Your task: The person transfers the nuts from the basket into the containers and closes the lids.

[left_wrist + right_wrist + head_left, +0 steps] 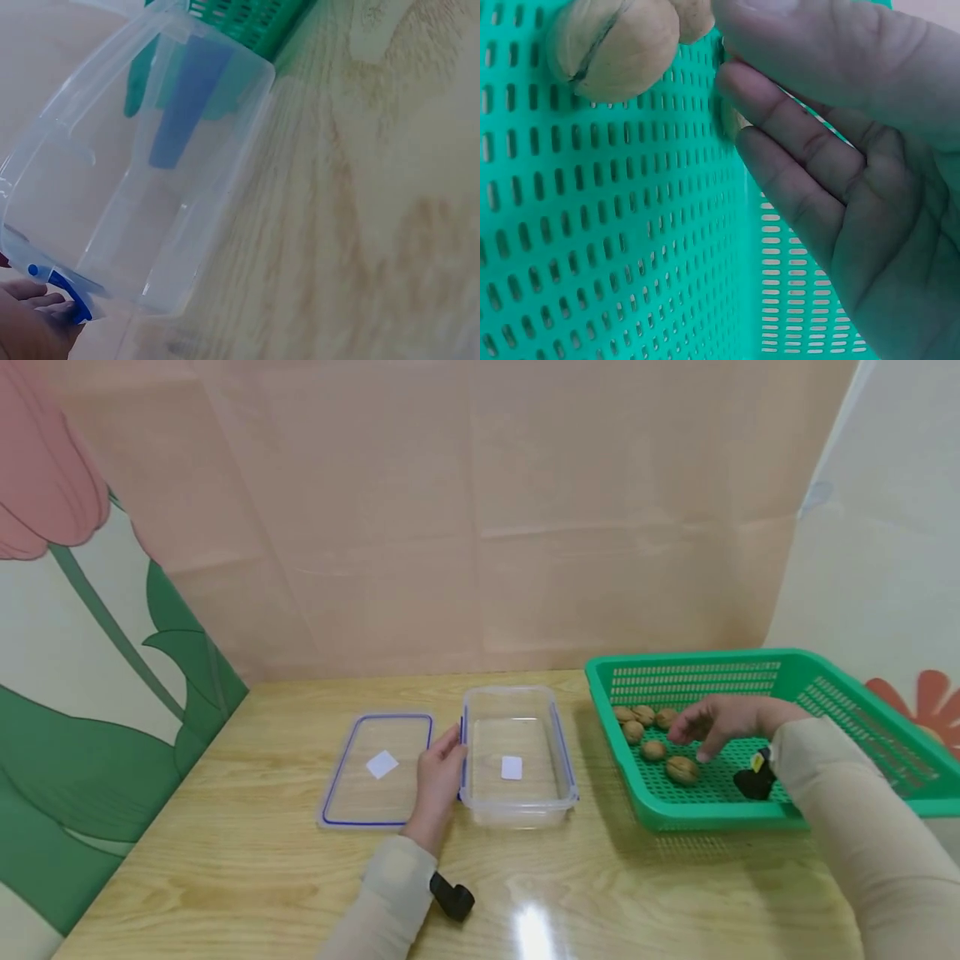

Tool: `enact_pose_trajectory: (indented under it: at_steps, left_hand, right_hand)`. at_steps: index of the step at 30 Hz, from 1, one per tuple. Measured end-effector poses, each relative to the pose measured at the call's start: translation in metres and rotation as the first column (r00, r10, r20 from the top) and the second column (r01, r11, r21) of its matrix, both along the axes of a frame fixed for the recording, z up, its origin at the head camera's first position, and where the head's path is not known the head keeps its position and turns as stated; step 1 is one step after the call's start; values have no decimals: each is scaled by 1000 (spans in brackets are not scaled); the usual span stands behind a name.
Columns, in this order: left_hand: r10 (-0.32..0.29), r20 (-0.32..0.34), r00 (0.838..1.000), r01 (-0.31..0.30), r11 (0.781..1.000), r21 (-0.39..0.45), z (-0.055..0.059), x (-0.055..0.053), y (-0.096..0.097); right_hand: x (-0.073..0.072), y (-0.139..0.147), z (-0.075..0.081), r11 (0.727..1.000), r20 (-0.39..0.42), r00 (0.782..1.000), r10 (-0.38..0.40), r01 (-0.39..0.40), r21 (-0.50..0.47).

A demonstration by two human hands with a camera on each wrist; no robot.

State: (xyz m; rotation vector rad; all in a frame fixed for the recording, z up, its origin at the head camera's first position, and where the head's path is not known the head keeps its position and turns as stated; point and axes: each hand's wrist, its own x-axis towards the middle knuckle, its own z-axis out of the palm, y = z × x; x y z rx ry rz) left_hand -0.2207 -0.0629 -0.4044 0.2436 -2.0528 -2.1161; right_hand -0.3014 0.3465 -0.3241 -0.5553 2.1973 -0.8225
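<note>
My left hand (438, 777) holds the left side of a clear plastic food container (517, 814) that has a blue seal line and a small white square label inside. In the left wrist view its fingers (46, 304) curl at the blue side latch (71, 294). Over at the right, my right hand (723, 722) hovers inside a green basket (645, 789), thumb and fingers apart with nothing seen between them. Several walnuts (682, 770) lie on the basket floor just left of and below that hand. One walnut (615, 49) shows large in the right wrist view.
The container's lid (348, 777), clear with a blue seal and a white label, lies flat on the wooden table (247, 852) left of the left hand. Behind the table hangs a pinkish sheet (375, 527). The basket's raised walls surround the right hand.
</note>
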Motion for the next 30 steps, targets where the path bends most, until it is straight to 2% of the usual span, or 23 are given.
enact_pose_trajectory:
  at_steps: [9, 22, 30]
  left_hand:
    - [-7, -16, 1000, 7, 999, 40, -3, 0, 3]
    - [28, -63, 998, -30, 999, -32, -7, -2, 5]
    - [22, -22, 1000, -22, 999, -40, -7, -1, 6]
  right_hand:
    - [-3, -3, -5, 1000, 34, 999, -9, 8, 29]
    - [-10, -12, -18, 992, 42, 998, 37, -42, 121]
    - [-11, -11, -21, 990, 41, 998, 46, -51, 134]
